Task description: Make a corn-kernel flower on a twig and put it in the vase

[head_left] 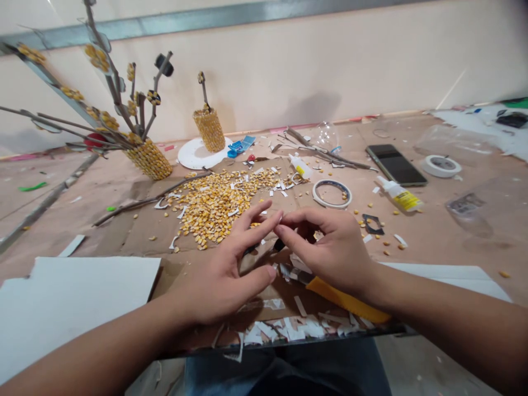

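Head: corn kernels [216,206] beyond fingers [259,233]

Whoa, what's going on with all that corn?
A person's right hand has its thumb and a finger at a fingertip of the spread left hand. I can't tell if anything tiny is between them. A pile of corn kernels lies beyond the hands, and a yellow-handled tool is under the right one. Farther back, a kernel-covered pot holds branches, and a smaller pot holds a twig.

The left hand [225,269] is touched at a fingertip by the right hand [332,247]; corn kernels [214,209] are heaped beyond, near a kernel-covered vase [150,159] filled with branches [113,91].
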`<state>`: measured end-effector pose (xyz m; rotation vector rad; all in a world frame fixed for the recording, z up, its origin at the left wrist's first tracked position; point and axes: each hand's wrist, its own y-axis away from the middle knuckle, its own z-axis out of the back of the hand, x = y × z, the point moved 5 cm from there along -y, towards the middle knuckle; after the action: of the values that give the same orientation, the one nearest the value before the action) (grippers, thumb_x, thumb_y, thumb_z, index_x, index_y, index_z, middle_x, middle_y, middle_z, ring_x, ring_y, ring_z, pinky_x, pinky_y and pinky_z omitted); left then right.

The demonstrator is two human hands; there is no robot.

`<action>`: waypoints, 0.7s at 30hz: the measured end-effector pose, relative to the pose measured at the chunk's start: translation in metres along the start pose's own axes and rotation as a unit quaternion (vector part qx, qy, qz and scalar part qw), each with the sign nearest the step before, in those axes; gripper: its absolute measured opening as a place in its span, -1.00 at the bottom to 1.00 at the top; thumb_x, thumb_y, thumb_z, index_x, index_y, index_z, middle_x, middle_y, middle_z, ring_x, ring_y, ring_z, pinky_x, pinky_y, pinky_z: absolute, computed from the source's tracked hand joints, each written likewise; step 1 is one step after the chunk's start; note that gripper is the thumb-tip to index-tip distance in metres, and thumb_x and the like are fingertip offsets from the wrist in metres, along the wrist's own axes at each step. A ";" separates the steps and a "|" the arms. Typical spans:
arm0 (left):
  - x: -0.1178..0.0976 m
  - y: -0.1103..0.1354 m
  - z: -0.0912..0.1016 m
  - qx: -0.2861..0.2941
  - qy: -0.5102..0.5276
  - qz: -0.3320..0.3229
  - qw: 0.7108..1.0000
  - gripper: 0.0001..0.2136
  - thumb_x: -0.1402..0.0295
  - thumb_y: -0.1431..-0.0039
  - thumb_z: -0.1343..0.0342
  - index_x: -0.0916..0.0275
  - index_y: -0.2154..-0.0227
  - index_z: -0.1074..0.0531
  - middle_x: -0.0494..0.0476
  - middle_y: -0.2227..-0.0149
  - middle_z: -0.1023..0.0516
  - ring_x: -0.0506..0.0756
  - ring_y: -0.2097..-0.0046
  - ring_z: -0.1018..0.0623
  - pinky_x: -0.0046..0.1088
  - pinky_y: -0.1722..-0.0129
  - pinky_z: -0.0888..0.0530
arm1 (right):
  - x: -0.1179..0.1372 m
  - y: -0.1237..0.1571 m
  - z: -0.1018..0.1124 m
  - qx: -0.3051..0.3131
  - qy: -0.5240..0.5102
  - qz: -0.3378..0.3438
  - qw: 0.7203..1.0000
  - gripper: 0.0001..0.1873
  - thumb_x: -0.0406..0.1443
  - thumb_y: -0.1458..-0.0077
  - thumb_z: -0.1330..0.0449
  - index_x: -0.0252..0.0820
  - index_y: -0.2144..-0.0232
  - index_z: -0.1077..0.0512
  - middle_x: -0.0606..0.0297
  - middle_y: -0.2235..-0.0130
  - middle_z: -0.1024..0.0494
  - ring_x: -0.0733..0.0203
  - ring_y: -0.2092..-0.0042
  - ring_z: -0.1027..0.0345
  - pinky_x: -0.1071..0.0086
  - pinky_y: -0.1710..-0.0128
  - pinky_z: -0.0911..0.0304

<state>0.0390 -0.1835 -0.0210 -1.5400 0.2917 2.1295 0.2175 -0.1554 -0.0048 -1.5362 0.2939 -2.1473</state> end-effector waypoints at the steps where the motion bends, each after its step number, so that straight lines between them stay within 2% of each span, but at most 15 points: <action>1: 0.000 0.000 0.000 0.002 -0.002 0.003 1.000 -0.31 0.31 -0.33 -0.26 -0.38 -0.41 -0.20 -0.10 -0.56 0.04 0.31 -0.58 0.08 0.11 -0.53 0.04 | 0.000 0.000 0.000 -0.002 -0.001 -0.003 1.000 -0.89 -0.38 -0.24 -0.30 -0.17 0.28 -0.65 0.39 0.46 -0.64 0.41 0.52 -0.35 0.52 0.52 -0.22; 6: 0.001 0.001 -0.003 0.018 0.001 0.019 1.000 -0.28 0.29 -0.33 -0.26 -0.40 -0.43 -0.13 -0.19 -0.60 0.23 0.34 -0.58 0.16 0.12 -0.52 0.05 | 0.001 0.000 0.000 -0.004 -0.003 -0.003 1.000 -0.90 -0.41 -0.21 -0.31 -0.17 0.29 -0.65 0.43 0.48 -0.62 0.43 0.55 -0.32 0.53 0.56 -0.19; 10: -0.002 0.000 -0.003 0.020 -0.025 0.008 0.999 -0.25 0.32 -0.32 -0.25 -0.39 -0.44 -0.10 -0.22 -0.60 0.33 0.34 -0.59 0.23 0.12 -0.52 0.09 | 0.004 0.001 0.003 -0.028 0.027 0.020 0.999 -0.91 -0.42 -0.19 -0.33 -0.16 0.30 -0.63 0.45 0.48 -0.61 0.44 0.55 -0.29 0.51 0.55 -0.16; 16: -0.008 0.001 -0.003 0.001 -0.137 -0.011 0.990 -0.24 0.38 -0.35 -0.19 -0.31 -0.48 -0.03 -0.06 -0.61 0.33 0.39 -0.58 0.21 0.27 -0.49 0.10 | 0.010 0.003 0.006 -0.041 0.099 0.062 0.992 -0.88 -0.41 -0.20 -0.31 -0.14 0.38 -0.59 0.41 0.50 -0.59 0.38 0.54 -0.29 0.44 0.49 -0.18; 21: -0.009 0.001 -0.005 -0.042 -0.277 -0.029 0.960 -0.30 0.40 -0.35 -0.16 -0.16 -0.48 -0.13 0.10 -0.61 0.25 0.45 -0.56 0.11 0.34 -0.46 0.02 | 0.009 0.001 0.005 -0.031 0.131 0.065 0.989 -0.80 -0.40 -0.19 -0.28 -0.14 0.49 -0.50 0.39 0.55 -0.54 0.35 0.56 -0.29 0.41 0.49 -0.17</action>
<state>0.0448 -0.1885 -0.0141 -0.9162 -0.0399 2.4400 0.2201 -0.1604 0.0041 -1.2302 0.5385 -2.2531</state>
